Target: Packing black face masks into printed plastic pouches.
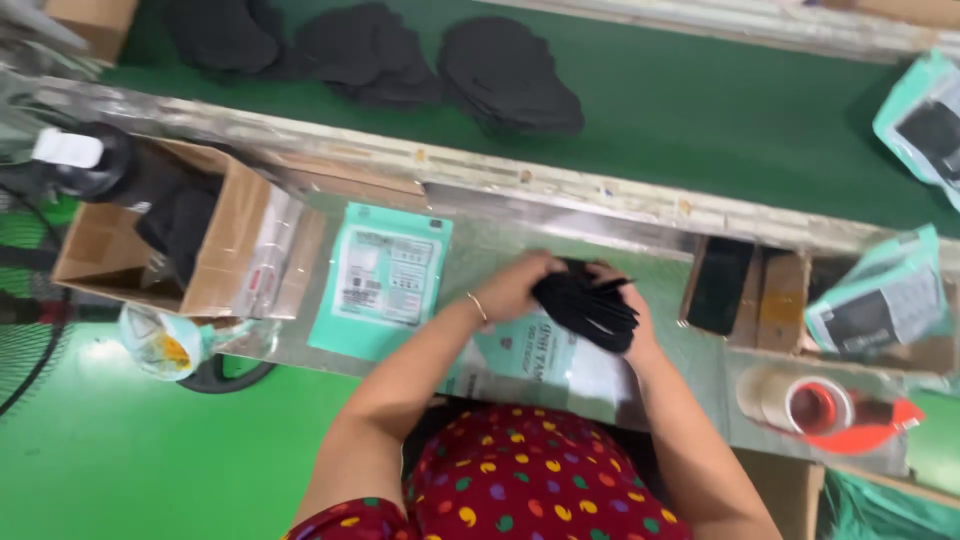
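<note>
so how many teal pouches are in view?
4: one flat left of the hands, one under the hands, one in the right-hand box, one at the belt's right edge. More may be hidden.

Both forearms reach forward, left hand (515,287) and right hand (628,318) close together, fingers curled.

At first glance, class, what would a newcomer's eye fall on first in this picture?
Both hands, left hand and right hand, grip a stack of black masks over a teal pouch at the centre. Behind, piles of black masks lie on the green belt. A cardboard box sits left.
</note>
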